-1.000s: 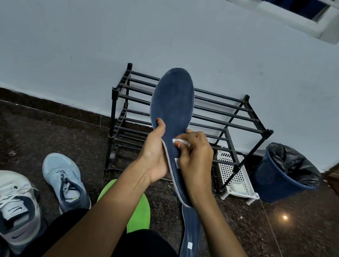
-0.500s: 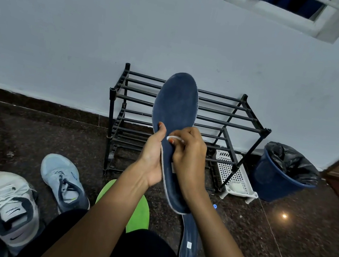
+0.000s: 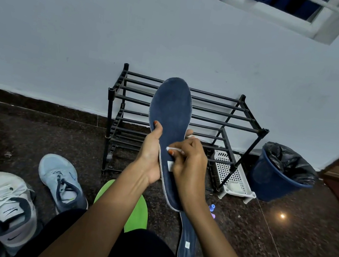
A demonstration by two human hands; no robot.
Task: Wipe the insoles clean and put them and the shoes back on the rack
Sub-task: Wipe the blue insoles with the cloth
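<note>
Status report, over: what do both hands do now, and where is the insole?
Left hand grips navy insole, toe up. Right hand pinches white wipe against it. Second insole and shoes on floor. Nothing blocks rack.

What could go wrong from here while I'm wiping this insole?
1. The left hand grips the insole only near its middle, so the long free top may flex or slip as the right hand presses the small white wipe on it.
2. The other insole lies on the bare floor under the right forearm, beside a small bottle. An elbow or knee could knock either, and the floor may dirty that insole.
</note>
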